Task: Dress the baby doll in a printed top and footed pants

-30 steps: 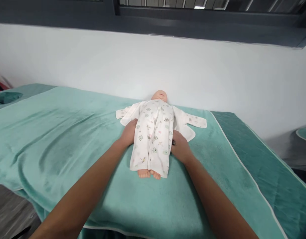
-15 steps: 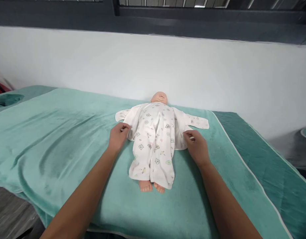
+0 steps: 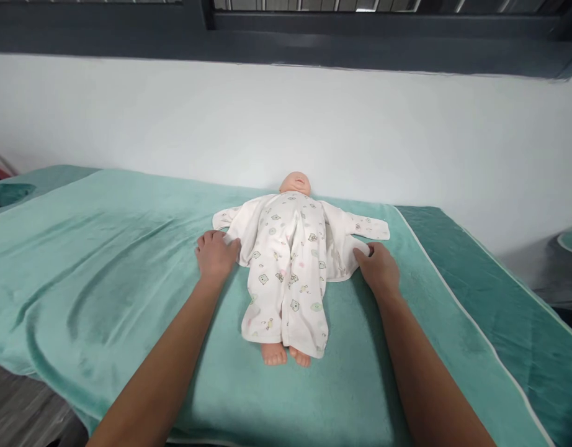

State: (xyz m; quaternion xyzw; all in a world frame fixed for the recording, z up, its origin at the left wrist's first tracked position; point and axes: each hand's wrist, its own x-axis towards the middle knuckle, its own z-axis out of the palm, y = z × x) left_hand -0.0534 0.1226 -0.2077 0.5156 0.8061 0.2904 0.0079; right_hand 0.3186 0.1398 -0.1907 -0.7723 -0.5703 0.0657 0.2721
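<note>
A baby doll (image 3: 295, 182) lies on its back, its head toward the wall and its bare feet (image 3: 273, 353) toward me. Printed white baby trousers (image 3: 286, 273) cover its front from the neck to the ankles. Beneath them a white baby shirt (image 3: 338, 254) is spread, both sleeves stretched out sideways. My left hand (image 3: 217, 254) has the shirt's left side edge between thumb and curled fingers. On the other side, my right hand (image 3: 379, 268) is closed on the right edge of the shirt, just below the sleeve.
A light green blanket (image 3: 128, 279) with soft folds covers the bed. Darker green bedding (image 3: 476, 273) shows at the right. Behind stands a white wall (image 3: 286, 118) below a dark window frame (image 3: 314, 43). Grey floor (image 3: 25, 403) shows at lower left.
Both my hands have moved outward, away from the doll, drawing the shirt's right edge a little wider. The fingers of my left hand have spread somewhat. The doll lies as before.
</note>
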